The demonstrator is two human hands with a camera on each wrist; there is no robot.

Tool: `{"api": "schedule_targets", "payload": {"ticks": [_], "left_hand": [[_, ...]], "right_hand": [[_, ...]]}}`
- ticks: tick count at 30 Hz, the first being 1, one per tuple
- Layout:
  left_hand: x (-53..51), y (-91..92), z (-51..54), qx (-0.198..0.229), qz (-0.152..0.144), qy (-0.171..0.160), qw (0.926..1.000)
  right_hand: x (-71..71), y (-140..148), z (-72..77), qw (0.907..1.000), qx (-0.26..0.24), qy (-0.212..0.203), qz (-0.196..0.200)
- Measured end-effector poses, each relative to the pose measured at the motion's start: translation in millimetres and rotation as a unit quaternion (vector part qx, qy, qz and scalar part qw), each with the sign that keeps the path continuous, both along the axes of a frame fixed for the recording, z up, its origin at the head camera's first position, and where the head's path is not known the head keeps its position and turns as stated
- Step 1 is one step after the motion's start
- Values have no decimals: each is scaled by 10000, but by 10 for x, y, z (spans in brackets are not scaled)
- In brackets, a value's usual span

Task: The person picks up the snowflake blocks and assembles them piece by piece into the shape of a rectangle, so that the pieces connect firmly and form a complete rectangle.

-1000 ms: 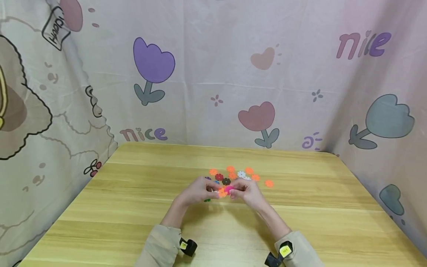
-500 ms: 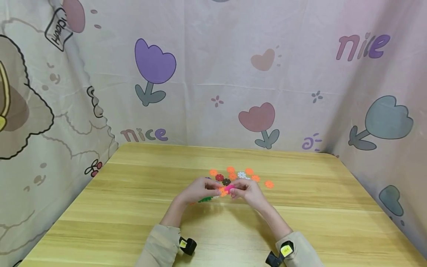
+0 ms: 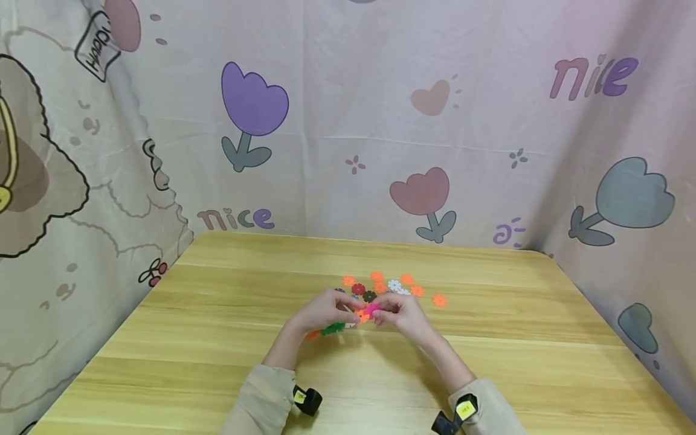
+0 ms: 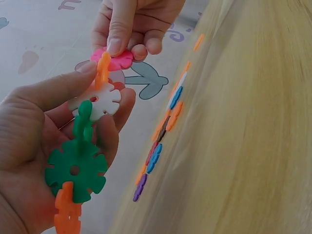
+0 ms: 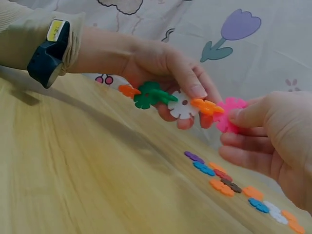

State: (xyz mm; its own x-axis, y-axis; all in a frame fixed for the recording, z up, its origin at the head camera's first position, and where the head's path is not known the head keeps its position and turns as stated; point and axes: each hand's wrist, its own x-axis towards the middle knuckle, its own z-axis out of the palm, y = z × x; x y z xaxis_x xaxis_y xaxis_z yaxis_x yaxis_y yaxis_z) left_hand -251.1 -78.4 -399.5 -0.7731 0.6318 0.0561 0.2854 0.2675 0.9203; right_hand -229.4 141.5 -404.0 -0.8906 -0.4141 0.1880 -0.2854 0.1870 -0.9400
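Observation:
A chain of notched plastic discs hangs across my left hand (image 4: 29, 136): an orange disc (image 4: 67, 214), a green disc (image 4: 75, 171), another green one set crosswise, a white disc (image 4: 105, 101) and an orange disc (image 4: 102, 70). Thumb and fingers of that hand grip the chain around its white and orange discs. A pink disc (image 5: 230, 115) is pinched between the thumb and fingers of my right hand (image 5: 292, 136), and its edge meets the orange disc's edge. Both hands are raised above the table (image 3: 359, 386).
Behind the hands, loose discs lie flat on the table: several orange, a dark red (image 3: 358, 289), a dark brown (image 3: 370, 296), white (image 3: 394, 284), blue (image 5: 203, 168) and purple ones (image 5: 194, 157). A patterned cloth (image 3: 337, 90) hangs behind the table.
More of the chain's green and orange end shows below my left hand. The pink disc has tilted slightly; both hands remain almost in the same place.

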Motion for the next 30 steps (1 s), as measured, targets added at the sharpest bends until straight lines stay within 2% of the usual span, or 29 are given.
{"api": "schedule_targets", "payload": {"ticks": [4,8,10,14,20,22,26,30], "left_hand": [[2,-9,5,-53,-40,-94,9999],[-7,-19,-10,-8,-95,-177,9998],[-13,-23,-20,13,-104,-207,9997],[-10,-29,-19,11,-56,-220,9997],[6,-22,-10,15,-31,-278,9996],[14,-18,-7,-25,-25,-290,9996],[22,-10,-4,-215,-14,-240,9995],[20,-5,0,-365,-9,-230,9991]], "right_hand": [[-71,89,-81,9996,134,-142,220],[-134,218,-91,9997,115,98,175],[-175,297,-94,9998,80,136,-89],[-264,484,-114,9956,129,-39,-931],[-371,798,-160,9790,157,-199,-2024],[-391,891,-181,9721,396,-161,-2308],[-414,1034,-232,9589,1099,0,-2615],[-422,1101,-284,9503,1663,190,-2624]]}}
